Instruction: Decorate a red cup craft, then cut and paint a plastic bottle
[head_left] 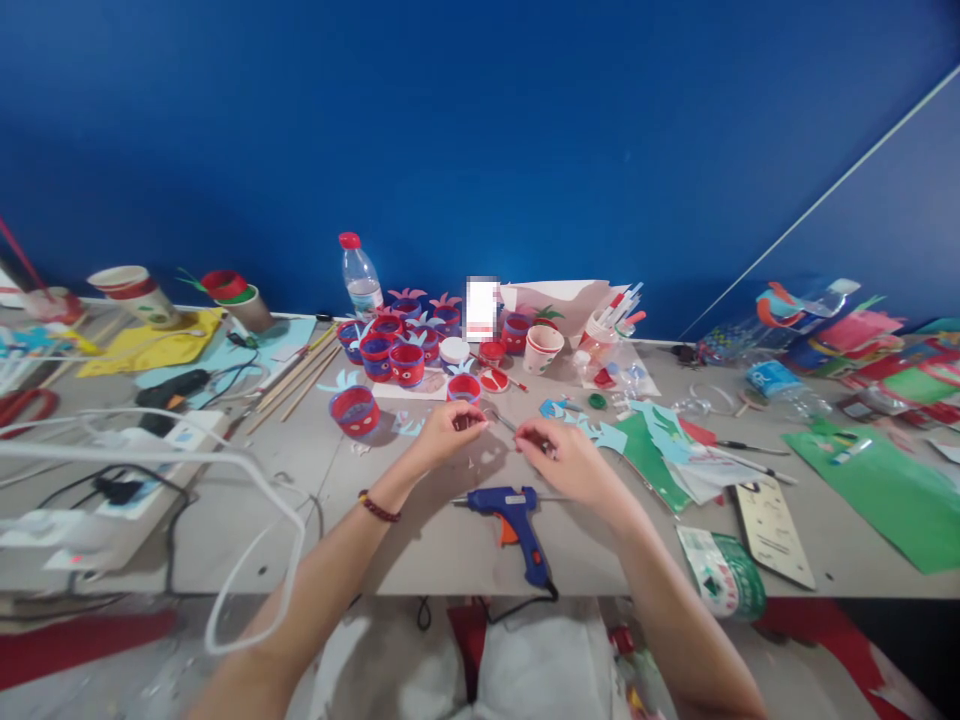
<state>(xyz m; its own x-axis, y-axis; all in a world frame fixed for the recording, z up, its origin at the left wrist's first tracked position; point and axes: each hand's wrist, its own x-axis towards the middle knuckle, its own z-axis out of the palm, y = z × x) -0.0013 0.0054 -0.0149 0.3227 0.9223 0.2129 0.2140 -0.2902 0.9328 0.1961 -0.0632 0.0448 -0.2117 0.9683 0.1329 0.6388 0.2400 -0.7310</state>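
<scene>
My left hand [452, 430] is pinched closed above the table; whatever its fingertips hold is too small to make out. Facing it, my right hand [555, 452] has its fingers closed at one end of a thin, curved greyish strip [501, 418], which reaches towards the left fingertips. Just below both hands lies a blue hot glue gun [506, 500] with an orange trigger, its nozzle pointing left. Behind my left hand stands a small red and blue cup [463, 387] with light blue paper leaves. A similar cup [354, 411] sits apart on the left.
Several more decorated cups [407, 363] cluster behind my hands, near a plastic bottle [361, 280]. A paper cup [543, 348] and red paint lid [494, 379] stand behind. White cables and a power strip [150, 490] occupy the left; green paper [885, 490] and scraps lie right.
</scene>
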